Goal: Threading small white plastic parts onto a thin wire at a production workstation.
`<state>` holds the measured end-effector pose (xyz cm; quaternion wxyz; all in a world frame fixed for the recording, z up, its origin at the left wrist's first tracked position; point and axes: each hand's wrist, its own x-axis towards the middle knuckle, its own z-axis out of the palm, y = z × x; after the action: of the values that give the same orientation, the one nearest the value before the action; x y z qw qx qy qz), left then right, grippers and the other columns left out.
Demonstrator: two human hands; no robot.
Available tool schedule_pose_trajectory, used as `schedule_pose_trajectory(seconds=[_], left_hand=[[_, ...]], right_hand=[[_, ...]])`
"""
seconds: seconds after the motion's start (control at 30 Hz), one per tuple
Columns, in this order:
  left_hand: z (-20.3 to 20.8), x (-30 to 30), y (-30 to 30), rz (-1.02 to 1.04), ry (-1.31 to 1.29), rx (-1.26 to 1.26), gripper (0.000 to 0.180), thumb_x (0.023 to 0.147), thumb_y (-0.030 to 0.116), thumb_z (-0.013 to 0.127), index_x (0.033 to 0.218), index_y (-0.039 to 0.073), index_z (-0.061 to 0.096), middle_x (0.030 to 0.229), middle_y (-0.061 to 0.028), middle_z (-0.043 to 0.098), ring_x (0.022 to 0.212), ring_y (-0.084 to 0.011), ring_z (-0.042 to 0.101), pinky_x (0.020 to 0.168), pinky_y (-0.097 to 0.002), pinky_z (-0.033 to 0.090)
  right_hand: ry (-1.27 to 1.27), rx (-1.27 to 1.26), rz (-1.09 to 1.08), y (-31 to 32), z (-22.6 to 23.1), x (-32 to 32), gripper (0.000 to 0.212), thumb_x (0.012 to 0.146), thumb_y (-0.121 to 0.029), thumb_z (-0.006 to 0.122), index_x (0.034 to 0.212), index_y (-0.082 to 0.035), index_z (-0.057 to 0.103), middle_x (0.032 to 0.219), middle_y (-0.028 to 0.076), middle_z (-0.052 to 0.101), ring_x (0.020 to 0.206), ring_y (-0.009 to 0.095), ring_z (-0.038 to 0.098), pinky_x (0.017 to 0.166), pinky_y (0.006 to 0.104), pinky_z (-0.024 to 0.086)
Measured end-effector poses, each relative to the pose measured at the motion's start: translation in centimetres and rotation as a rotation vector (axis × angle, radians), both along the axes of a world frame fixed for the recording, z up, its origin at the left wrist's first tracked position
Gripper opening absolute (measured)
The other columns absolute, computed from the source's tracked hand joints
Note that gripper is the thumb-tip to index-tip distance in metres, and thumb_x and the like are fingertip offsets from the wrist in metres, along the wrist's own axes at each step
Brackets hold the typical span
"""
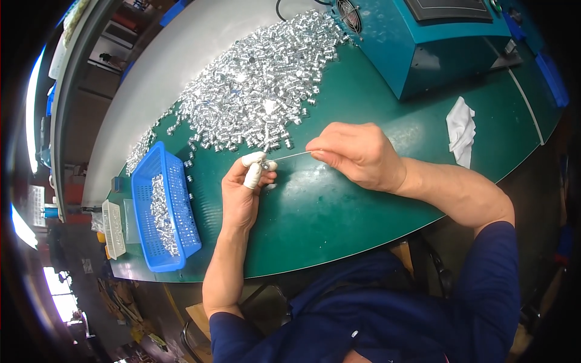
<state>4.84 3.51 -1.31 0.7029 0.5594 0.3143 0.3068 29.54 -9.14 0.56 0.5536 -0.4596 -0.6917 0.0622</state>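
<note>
Between the thumb and fingertips of my left hand point(247, 187), which wear white finger covers, sits a small silver metal part point(265, 164). My right hand point(357, 155) pinches a thin metal rod point(293, 156). The rod's far tip reaches the part in my left hand; whether it is inside it is too small to tell. Both hands are above the green tabletop point(315, 218). Just beyond them spreads a large heap of similar shiny metal parts point(248, 85).
A blue plastic basket point(189, 212) with more metal parts stands left of my left hand. Past it is a small white basket point(113, 228). A teal machine point(436, 66) occupies the far right, and a white cloth point(461, 130) lies near it on the table.
</note>
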Motion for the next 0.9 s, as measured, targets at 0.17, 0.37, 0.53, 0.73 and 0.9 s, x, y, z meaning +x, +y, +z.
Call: schedule_pose_trajectory(seconds=[0.17,0.37,0.53,0.73,0.9], left_hand=[[0.3,0.3,-0.4,0.017,0.117,0.216,0.023,0.097,0.009,0.066,0.119,0.002,0.068,0.104,-0.0111,0.074,0.088,-0.0168,0.069,0.075,-0.0304,0.059],[0.6,0.2,-1.1,0.070,0.119,0.276,0.021,0.095,0.007,0.068,0.114,-0.001,0.069,0.103,-0.0133,0.073,0.088,-0.0184,0.068,0.083,-0.0304,0.054],[0.6,0.2,-1.0,0.054,0.088,0.263,0.023,0.095,0.007,0.069,0.116,-0.001,0.068,0.104,-0.0132,0.073,0.090,-0.0186,0.068,0.084,-0.0309,0.054],[0.8,0.2,-0.9,0.039,0.069,0.251,0.025,0.094,0.008,0.070,0.118,-0.001,0.067,0.106,-0.0130,0.073,0.091,-0.0180,0.068,0.084,-0.0307,0.054],[0.5,-0.2,-0.2,0.021,0.061,0.121,0.022,0.093,0.006,0.070,0.115,0.000,0.068,0.106,-0.0118,0.073,0.092,-0.0174,0.068,0.085,-0.0303,0.055]], right_hand=[[0.063,-0.049,-0.016,-0.1,-0.8,-0.3,0.011,0.093,-0.007,0.068,0.099,0.001,0.072,0.080,0.011,0.068,0.067,0.021,0.066,0.056,0.0309,0.049],[0.807,-0.796,0.157,0.0,-1.1,-0.5,0.028,0.104,-0.021,0.058,0.100,0.003,0.072,0.081,0.007,0.071,0.068,0.011,0.068,0.054,0.0221,0.049],[0.680,-0.711,0.127,0.1,-1.3,-0.4,0.029,0.104,-0.023,0.058,0.101,0.003,0.071,0.080,0.006,0.070,0.069,0.011,0.068,0.055,0.0216,0.049],[0.645,-0.662,0.101,0.3,-1.3,-0.4,0.027,0.104,-0.022,0.059,0.099,0.001,0.072,0.081,0.005,0.070,0.070,0.011,0.068,0.056,0.0227,0.050],[-0.122,-0.038,0.000,0.2,-0.6,0.0,0.021,0.102,-0.018,0.061,0.098,0.000,0.071,0.081,0.004,0.071,0.072,0.013,0.067,0.058,0.0259,0.051]])
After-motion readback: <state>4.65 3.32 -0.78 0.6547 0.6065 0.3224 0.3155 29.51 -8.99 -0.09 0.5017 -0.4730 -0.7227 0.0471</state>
